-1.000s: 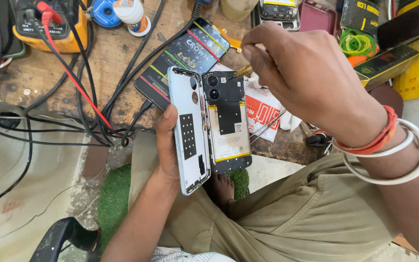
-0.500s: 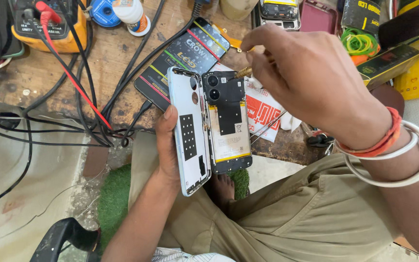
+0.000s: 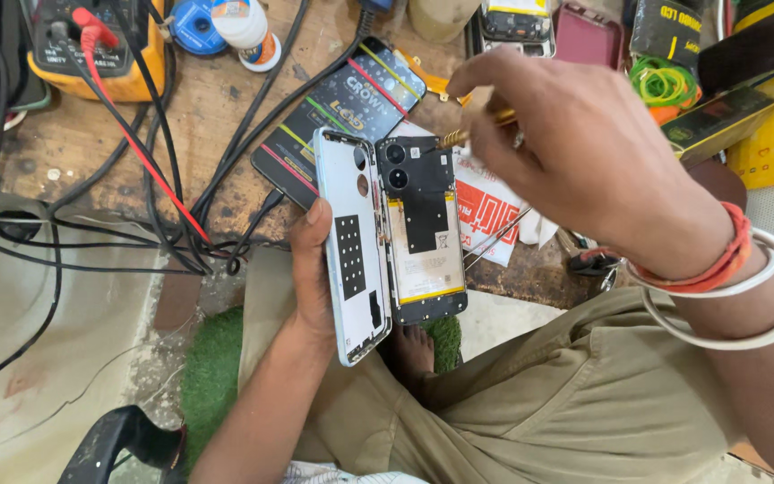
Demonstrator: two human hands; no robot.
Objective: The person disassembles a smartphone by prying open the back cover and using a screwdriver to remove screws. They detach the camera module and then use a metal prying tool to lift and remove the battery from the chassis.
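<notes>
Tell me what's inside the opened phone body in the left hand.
Inside the opened phone body: two camera lenses on top, a black shield plate, a pale battery beneath. Its screen side faces away, unseen.

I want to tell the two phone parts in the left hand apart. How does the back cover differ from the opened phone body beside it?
The back cover is pale and mostly plain inside, with dark pads; the phone body is black, showing camera lenses and a battery. The back cover sits nearer the thumb of the left hand; the phone body is nearer the right hand and its tool. Both stand side by side in the left hand.
</notes>
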